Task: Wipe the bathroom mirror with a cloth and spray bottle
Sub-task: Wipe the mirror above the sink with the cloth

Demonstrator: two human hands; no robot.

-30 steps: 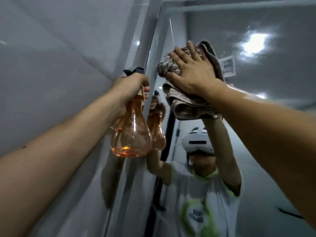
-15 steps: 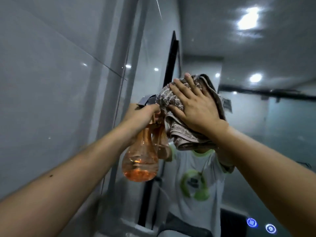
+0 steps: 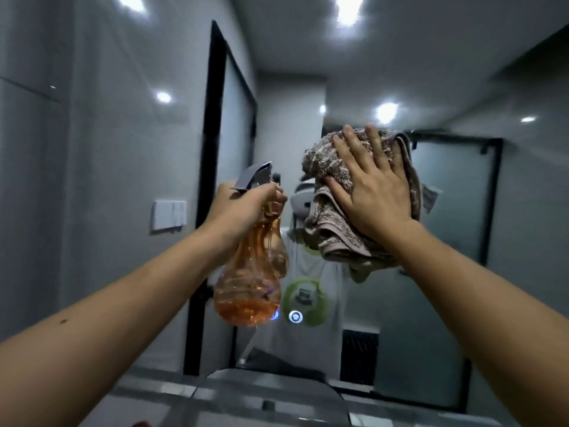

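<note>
**Cloth flat on the glass, bottle held ready**

The right hand (image 3: 374, 192) lies open, palm pressing the bunched cloth (image 3: 335, 192) against the mirror (image 3: 462, 211), spreading pressure for wiping. The left hand (image 3: 243, 208) is closed around the neck of the orange spray bottle (image 3: 249, 291), just left of the cloth, nozzle toward the glass, probably kept close for the next spray.

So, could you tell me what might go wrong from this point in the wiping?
1. The cloth is bunched, with folds hanging below the right hand; a flat palm alone may let it slip down the mirror or leave streaks.
2. The left hand holds the bottle by its neck close to the glass; a wide stroke could knock it against the mirror.
3. The bottle holds little liquid, so spray may run out.
</note>
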